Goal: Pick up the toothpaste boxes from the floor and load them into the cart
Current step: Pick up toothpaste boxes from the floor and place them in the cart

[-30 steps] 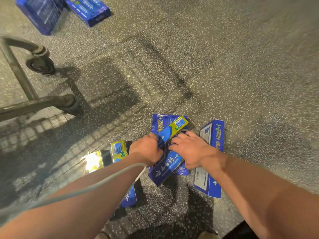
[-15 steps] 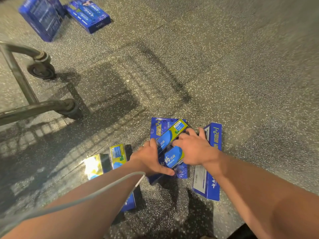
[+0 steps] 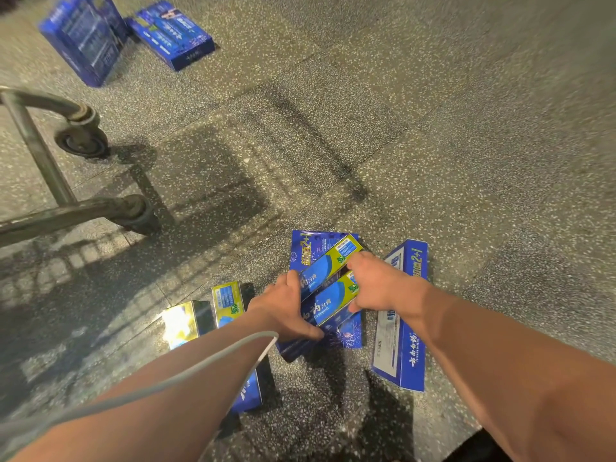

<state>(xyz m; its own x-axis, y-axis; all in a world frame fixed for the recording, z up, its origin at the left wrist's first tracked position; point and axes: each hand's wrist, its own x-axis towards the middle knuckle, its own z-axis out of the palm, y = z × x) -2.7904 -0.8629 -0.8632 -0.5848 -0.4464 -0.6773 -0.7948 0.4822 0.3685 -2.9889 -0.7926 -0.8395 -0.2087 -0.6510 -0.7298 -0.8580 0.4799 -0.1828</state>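
Two slim blue-and-yellow toothpaste boxes (image 3: 330, 288) lie side by side on a flat dark-blue pack (image 3: 308, 246) on the speckled floor. My left hand (image 3: 286, 311) clamps their near-left end and my right hand (image 3: 380, 283) clamps their far-right end, squeezing the pair together. A long blue-and-white box (image 3: 405, 328) lies just right of my right wrist. Two more boxes (image 3: 228, 300) lie left of my left forearm, partly hidden under it. The cart's lower metal frame (image 3: 66, 211) and a caster wheel (image 3: 81, 141) show at the left edge.
Two large blue multipacks (image 3: 173, 33) sit on the floor at the far upper left, beyond the cart wheel. A thin grey cable (image 3: 186, 371) runs along my left forearm. Bare terrazzo floor stretches ahead and to the right.
Both hands have closed in on the two slim boxes, lining them up side by side; my left thumb now wraps under their near end and my right hand grips the far end.
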